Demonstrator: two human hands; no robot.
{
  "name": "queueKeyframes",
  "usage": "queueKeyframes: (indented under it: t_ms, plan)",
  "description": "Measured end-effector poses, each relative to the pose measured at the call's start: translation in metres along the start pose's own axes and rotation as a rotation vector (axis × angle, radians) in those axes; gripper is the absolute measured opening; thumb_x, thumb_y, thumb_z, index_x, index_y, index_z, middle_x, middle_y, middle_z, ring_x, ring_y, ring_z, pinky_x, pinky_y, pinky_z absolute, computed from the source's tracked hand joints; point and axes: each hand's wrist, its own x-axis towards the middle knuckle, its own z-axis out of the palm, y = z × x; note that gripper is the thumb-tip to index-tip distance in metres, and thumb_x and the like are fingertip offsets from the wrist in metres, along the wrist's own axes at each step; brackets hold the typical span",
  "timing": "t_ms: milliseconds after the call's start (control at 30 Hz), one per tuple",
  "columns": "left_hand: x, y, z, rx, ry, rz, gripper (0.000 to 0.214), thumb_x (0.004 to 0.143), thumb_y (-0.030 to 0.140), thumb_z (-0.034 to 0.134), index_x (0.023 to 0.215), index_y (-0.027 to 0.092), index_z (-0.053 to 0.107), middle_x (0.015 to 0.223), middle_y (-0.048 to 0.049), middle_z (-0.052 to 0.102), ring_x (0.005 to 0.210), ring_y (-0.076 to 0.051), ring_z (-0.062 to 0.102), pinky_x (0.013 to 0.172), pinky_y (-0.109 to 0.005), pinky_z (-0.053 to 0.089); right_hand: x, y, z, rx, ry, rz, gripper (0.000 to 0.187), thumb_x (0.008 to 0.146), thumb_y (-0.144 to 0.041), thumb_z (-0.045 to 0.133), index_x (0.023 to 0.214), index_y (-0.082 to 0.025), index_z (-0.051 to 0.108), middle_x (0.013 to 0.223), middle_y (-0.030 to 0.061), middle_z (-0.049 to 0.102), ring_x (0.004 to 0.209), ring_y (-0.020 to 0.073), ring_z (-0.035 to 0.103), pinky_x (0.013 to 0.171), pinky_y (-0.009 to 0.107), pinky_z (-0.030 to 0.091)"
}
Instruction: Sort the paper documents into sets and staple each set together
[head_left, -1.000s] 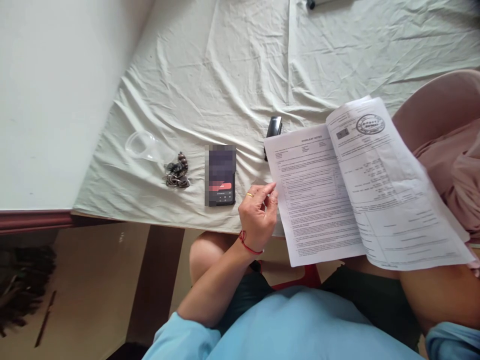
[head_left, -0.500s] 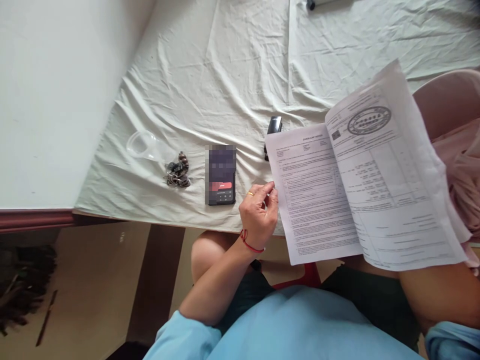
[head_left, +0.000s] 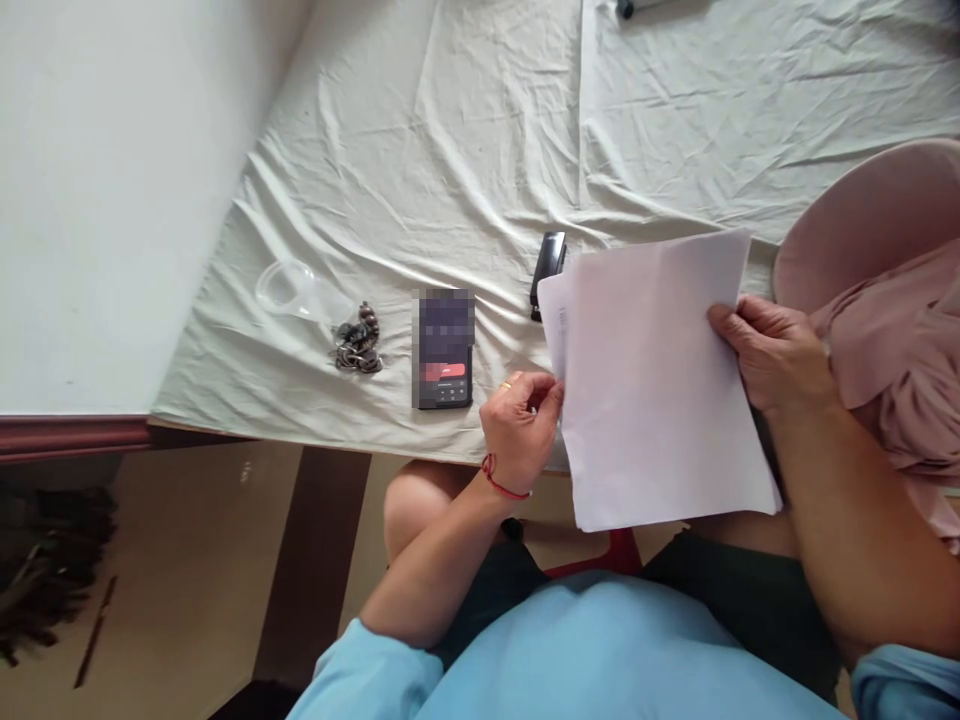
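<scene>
Several sheets of paper (head_left: 660,390) are held between my two hands above the table's near edge, a blank white side facing up. At their left edge my left hand (head_left: 521,425) pinches the sheets between thumb and fingers. My right hand (head_left: 780,350) grips the right edge, thumb on top. A strip of a printed sheet (head_left: 553,315) shows at the left from beneath the blank one. Just beyond the papers lies a black stapler (head_left: 549,268), partly covered by them. Left of my left hand is a phone (head_left: 444,350) with its screen lit and partly blurred out.
A bunch of keys (head_left: 358,345) and a clear plastic piece (head_left: 300,290) lie at the left on the cloth-covered table (head_left: 450,150). Pink cloth (head_left: 885,370) and a rounded pink thing (head_left: 862,225) are at the right. A white wall (head_left: 112,200) borders the left side.
The right-hand page has turned over leftward, covering the printed page with its blank back. My right hand, hidden behind the papers before, now shows on their right edge.
</scene>
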Motion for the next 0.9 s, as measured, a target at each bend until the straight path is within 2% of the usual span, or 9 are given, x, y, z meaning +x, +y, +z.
queueKeyframes:
  t_ms: [67, 200, 333, 433, 500, 567, 700, 800, 900]
  plan:
    - [-0.001, 0.000, 0.000, 0.030, -0.007, 0.025, 0.012, 0.092, 0.019, 0.068, 0.081, 0.020, 0.073, 0.069, 0.0012, 0.072, 0.060, -0.011, 0.061, 0.061, -0.023, 0.047, 0.000, -0.002, 0.001, 0.027, 0.019, 0.003, 0.050, 0.056, -0.058, 0.099, 0.085, -0.022, 0.079, 0.075, -0.0019, 0.071, 0.061, 0.0079, 0.059, 0.055, 0.019, 0.050]
    - [-0.003, 0.001, 0.001, 0.164, -0.017, 0.146, 0.018, 0.093, 0.015, 0.060, 0.083, 0.020, 0.074, 0.065, 0.0011, 0.069, 0.055, -0.010, 0.055, 0.055, -0.024, 0.039, -0.002, -0.003, 0.002, 0.002, 0.025, -0.010, 0.049, 0.059, -0.057, 0.098, 0.086, -0.021, 0.079, 0.076, -0.0010, 0.072, 0.061, 0.0083, 0.059, 0.055, 0.019, 0.051]
    - [-0.002, 0.002, 0.000, 0.357, 0.003, 0.251, 0.024, 0.089, 0.014, 0.058, 0.065, 0.020, 0.062, 0.057, 0.0016, 0.057, 0.051, -0.011, 0.044, 0.053, -0.029, 0.028, -0.003, -0.004, 0.003, -0.027, 0.006, -0.018, 0.049, 0.061, -0.059, 0.096, 0.089, -0.022, 0.080, 0.078, 0.0003, 0.073, 0.063, 0.0104, 0.060, 0.056, 0.022, 0.052]
    - [-0.001, 0.005, -0.001, 0.386, 0.042, 0.339, 0.029, 0.087, 0.016, 0.061, 0.060, 0.020, 0.053, 0.054, 0.0022, 0.049, 0.051, -0.012, 0.037, 0.054, -0.031, 0.025, -0.003, -0.004, 0.003, -0.036, 0.004, -0.009, 0.049, 0.063, -0.058, 0.095, 0.092, -0.022, 0.080, 0.079, 0.0009, 0.073, 0.063, 0.0109, 0.060, 0.056, 0.022, 0.052]
    - [0.000, 0.008, -0.001, 0.326, 0.035, 0.369, 0.032, 0.089, 0.017, 0.062, 0.059, 0.020, 0.051, 0.053, 0.0032, 0.044, 0.051, -0.011, 0.035, 0.053, -0.031, 0.025, -0.003, -0.004, 0.003, -0.038, 0.000, -0.013, 0.047, 0.066, -0.057, 0.094, 0.093, -0.022, 0.080, 0.079, 0.0010, 0.073, 0.063, 0.0107, 0.060, 0.055, 0.022, 0.051]
    - [0.000, 0.011, -0.002, 0.182, -0.033, 0.370, 0.032, 0.093, 0.019, 0.061, 0.062, 0.021, 0.054, 0.054, 0.0038, 0.044, 0.051, -0.011, 0.038, 0.053, -0.030, 0.028, -0.003, -0.003, 0.001, -0.038, -0.004, -0.016, 0.044, 0.068, -0.055, 0.093, 0.094, -0.022, 0.080, 0.079, 0.0009, 0.072, 0.063, 0.0103, 0.060, 0.055, 0.022, 0.050]
    - [0.002, 0.018, -0.007, -0.241, -0.244, 0.306, 0.016, 0.098, 0.022, 0.064, 0.083, 0.021, 0.068, 0.072, -0.0004, 0.066, 0.065, -0.011, 0.060, 0.061, -0.026, 0.048, -0.002, -0.003, -0.001, -0.056, 0.009, -0.002, 0.045, 0.068, -0.056, 0.093, 0.093, -0.021, 0.079, 0.077, 0.0006, 0.071, 0.060, 0.0096, 0.057, 0.051, 0.021, 0.046]
    - [0.006, 0.019, -0.013, -0.419, -0.369, 0.201, 0.016, 0.100, 0.028, 0.065, 0.087, 0.022, 0.073, 0.093, -0.0070, 0.076, 0.086, -0.017, 0.071, 0.079, -0.033, 0.060, -0.002, -0.003, 0.000, -0.067, 0.013, -0.008, 0.046, 0.067, -0.057, 0.093, 0.090, -0.021, 0.078, 0.075, 0.0005, 0.070, 0.059, 0.0104, 0.057, 0.050, 0.022, 0.046]
    - [0.009, 0.017, -0.017, -0.534, -0.520, 0.089, 0.023, 0.102, 0.042, 0.063, 0.095, 0.025, 0.077, 0.124, -0.0124, 0.075, 0.118, -0.025, 0.072, 0.103, -0.046, 0.061, -0.001, -0.002, 0.000, -0.077, 0.011, -0.015, 0.045, 0.066, -0.058, 0.093, 0.087, -0.021, 0.077, 0.072, 0.0004, 0.069, 0.059, 0.0112, 0.057, 0.049, 0.022, 0.046]
